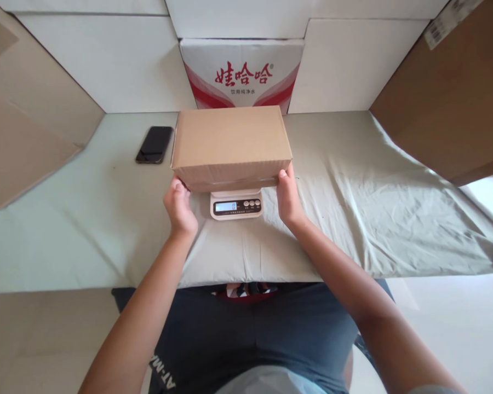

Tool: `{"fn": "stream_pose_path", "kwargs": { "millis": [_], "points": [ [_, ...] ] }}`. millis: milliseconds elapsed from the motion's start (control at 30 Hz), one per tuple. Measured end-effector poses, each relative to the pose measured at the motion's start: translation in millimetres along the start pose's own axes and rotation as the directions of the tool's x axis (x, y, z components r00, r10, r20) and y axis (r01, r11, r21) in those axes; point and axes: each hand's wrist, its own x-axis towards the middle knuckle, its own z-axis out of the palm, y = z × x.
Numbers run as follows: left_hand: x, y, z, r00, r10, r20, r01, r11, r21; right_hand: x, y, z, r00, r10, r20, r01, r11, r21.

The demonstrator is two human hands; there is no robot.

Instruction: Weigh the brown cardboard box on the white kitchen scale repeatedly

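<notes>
Between both hands is a closed brown cardboard box (232, 139), gripped at its two near lower corners. My left hand (179, 205) is closed on the left corner, its fingers partly hidden by the box. On the right corner, my right hand (288, 194) grips with the thumb against the front face and the fingers underneath out of sight. Below the box sits a white digital scale (236, 213), its lit display reading 0. The box covers the scale's platform, and I cannot tell whether they touch.
A dark smartphone (154, 144) lies left of the box on the pale green cloth (86, 230). White cartons, one with red print (242, 74), form a wall behind. Large brown cardboard boxes stand at left (28, 115) and right (447, 104). The table's front edge is near my lap.
</notes>
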Motion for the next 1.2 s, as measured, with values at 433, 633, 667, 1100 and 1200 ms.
{"fn": "stream_pose_path", "kwargs": {
  "millis": [433,633,667,1100,1200],
  "points": [
    [-1.6,2.1,0.6,1.0,-0.007,0.01,0.007,0.999,0.033,4.9,1.7,-2.2,0.998,0.063,-0.016,-0.063,0.998,0.0],
    [-1.2,1.5,1.7,1.0,-0.005,0.007,0.005,0.999,0.033,3.8,-1.5,-1.8,0.998,0.069,-0.013,-0.069,0.998,-0.001],
    [-1.0,0.9,1.7,1.0,-0.006,0.002,0.006,1.0,0.021,3.8,-1.8,-1.9,0.998,0.067,-0.014,-0.067,0.998,-0.001],
    [0.1,1.7,1.1,0.999,-0.034,0.0,0.034,0.999,0.03,4.5,-2.6,-2.1,0.998,0.062,-0.003,-0.063,0.998,-0.033],
    [-0.3,2.3,2.0,0.999,-0.034,-0.006,0.034,0.999,0.024,3.5,-1.5,-1.9,0.999,0.051,0.001,-0.051,0.999,-0.018]
  ]
}}
